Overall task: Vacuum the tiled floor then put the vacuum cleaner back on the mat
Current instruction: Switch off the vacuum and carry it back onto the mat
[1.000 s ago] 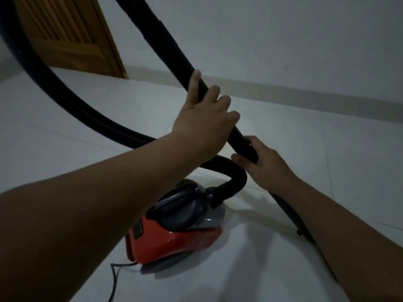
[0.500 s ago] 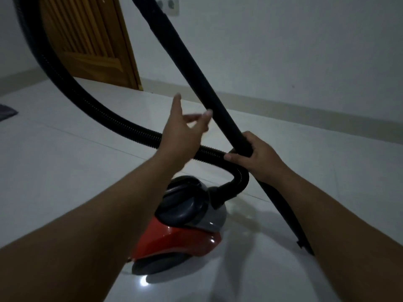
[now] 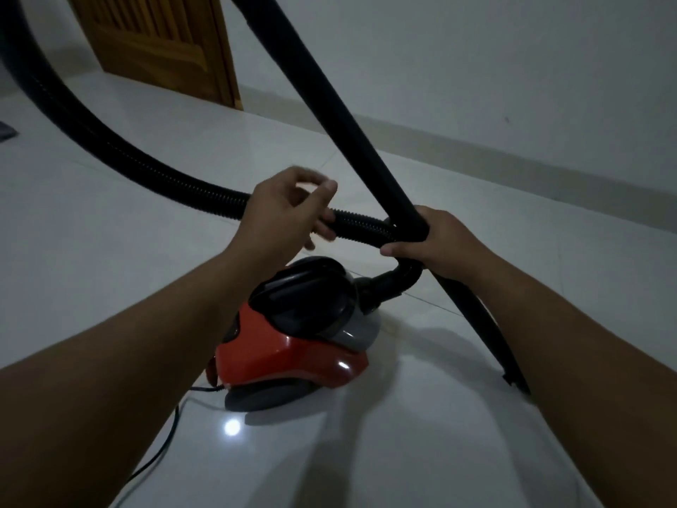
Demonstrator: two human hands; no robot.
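Note:
A red and grey canister vacuum cleaner (image 3: 293,350) sits on the white tiled floor (image 3: 421,452) just below my hands. Its black ribbed hose (image 3: 110,141) loops up and off to the left. The rigid black wand (image 3: 329,104) slants from the top centre down to a nozzle tip (image 3: 514,379) resting on the floor at the right. My right hand (image 3: 447,247) grips the wand where it crosses the hose. My left hand (image 3: 289,210), slightly blurred, has its fingers curled around the hose just left of that crossing.
A wooden door (image 3: 154,42) stands at the back left, and a white wall with a low skirting (image 3: 513,159) runs across the back. The black power cord (image 3: 165,452) trails off the vacuum toward the bottom left. A dark flat edge (image 3: 5,132) shows at the far left.
My left hand has let go of the wand, dropped down and to the left, and curled onto the ribbed hose. My right hand has kept its grip on the wand.

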